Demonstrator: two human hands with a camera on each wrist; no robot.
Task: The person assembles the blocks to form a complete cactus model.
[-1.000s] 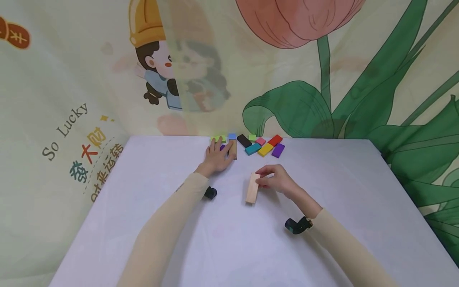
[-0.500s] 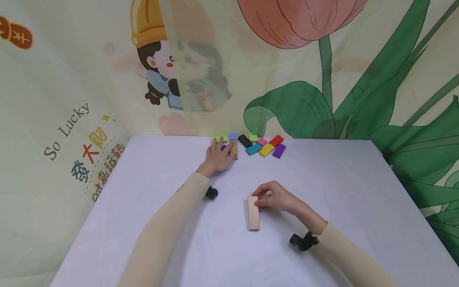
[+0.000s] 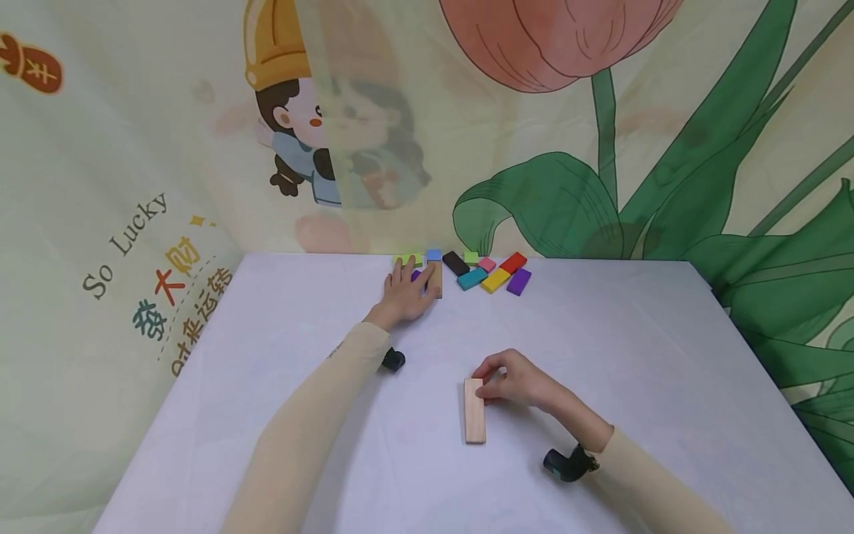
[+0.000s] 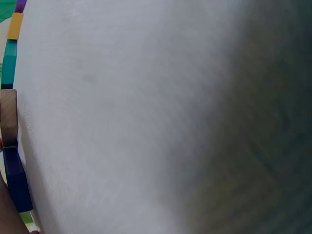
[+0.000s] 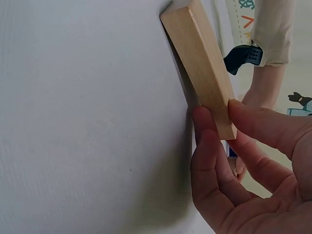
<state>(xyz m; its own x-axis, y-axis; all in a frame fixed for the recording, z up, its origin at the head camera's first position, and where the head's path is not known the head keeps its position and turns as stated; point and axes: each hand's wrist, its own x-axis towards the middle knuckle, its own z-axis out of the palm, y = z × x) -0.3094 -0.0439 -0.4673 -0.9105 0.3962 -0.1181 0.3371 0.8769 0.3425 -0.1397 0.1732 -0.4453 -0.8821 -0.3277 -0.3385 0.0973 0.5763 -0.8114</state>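
My right hand (image 3: pixel 517 380) pinches the far end of a plain wooden block (image 3: pixel 475 415) between thumb and fingers, over the middle of the white table. In the right wrist view the same wooden block (image 5: pixel 202 63) slants away from the fingertips, close over the cloth. My left hand (image 3: pixel 403 295) lies with fingers spread at the back of the table, over some coloured blocks. Its thumb is at a second wooden block (image 3: pixel 435 280). A purple block (image 3: pixel 416 275) and a green block (image 3: pixel 408 259) show partly behind the left fingers, and a blue block (image 3: pixel 434 254) stands just behind.
Right of the left hand lie a black block (image 3: pixel 456 262), a teal block (image 3: pixel 471 278), a yellow block (image 3: pixel 496 280), a red block (image 3: pixel 514 262), a pink block (image 3: pixel 486 265) and a purple block at the table's back edge. A printed cloth (image 3: pixel 520 133) hangs behind the white table (image 3: pixel 300 311).
My right hand has drawn the wooden block toward the near side of the table, and the block has turned to point straighter at me. The left hand has stayed in place.
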